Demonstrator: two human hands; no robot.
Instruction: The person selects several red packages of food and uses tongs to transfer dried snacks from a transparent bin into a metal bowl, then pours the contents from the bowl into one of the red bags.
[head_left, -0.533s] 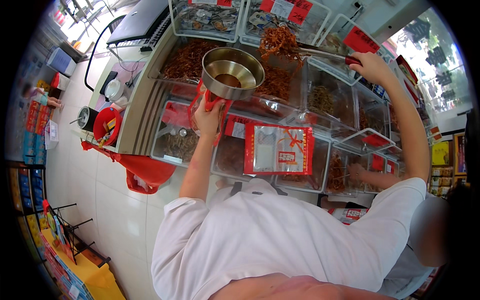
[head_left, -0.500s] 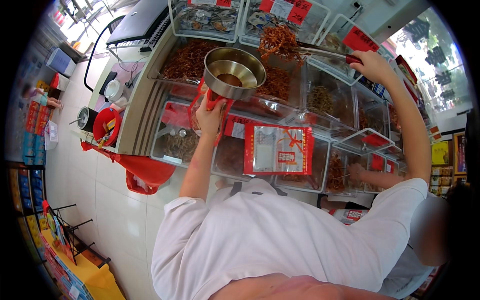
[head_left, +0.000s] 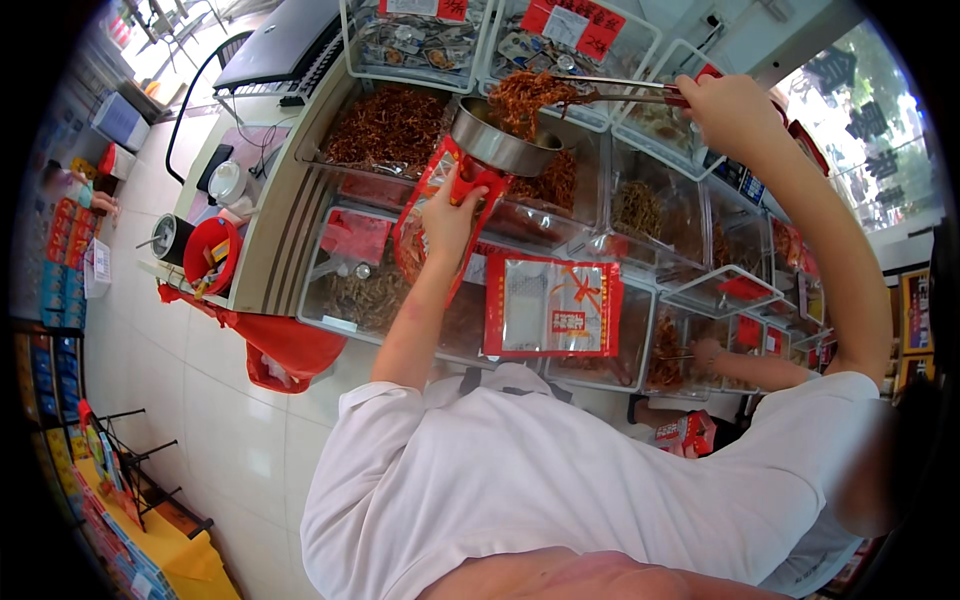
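1. Partly hidden under a clump of brownish-red shreds (head_left: 530, 98): the inside of the tilted steel funnel (head_left: 510, 152). Covered by the left hand (head_left: 452, 215) and red pouch (head_left: 417, 240): the funnel's lower end, impossible to make out.
2. Left of the funnel, more loose shreds (head_left: 385, 125); much farther left, a red tub (head_left: 205, 236). Below the funnel, a flat red-and-silver packet (head_left: 553, 305). Far lower right of it, another person's hand (head_left: 707, 354).
3. Left hand: closed on the pouch's upper part, just under the funnel. Right hand (head_left: 725, 110): wrapped around tongs (head_left: 635, 98), right of and above the funnel, with the clump pinched over its mouth.
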